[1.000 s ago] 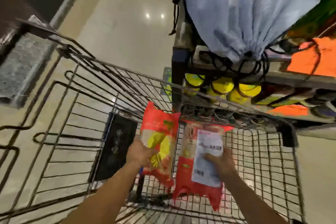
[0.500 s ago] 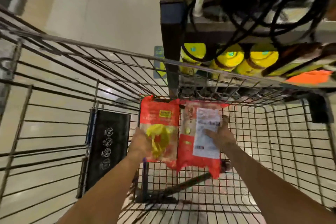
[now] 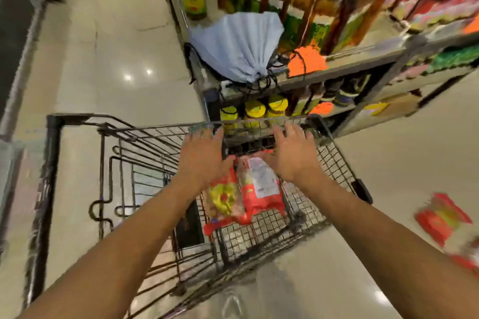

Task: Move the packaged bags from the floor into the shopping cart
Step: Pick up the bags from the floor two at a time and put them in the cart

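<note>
The yellow bag (image 3: 224, 199) and label bag (image 3: 259, 189) have left the hands and now lie side by side on the cart's (image 3: 334, 163) wire mesh. Just above them, the left hand (image 3: 201, 160) and right hand (image 3: 291, 155) hover with fingers spread, holding nothing. Both bags are glossy red plastic. A third bag (image 3: 440, 220), red and blurred, lies on the shiny floor (image 3: 103, 59) to the right of the cart.
</note>
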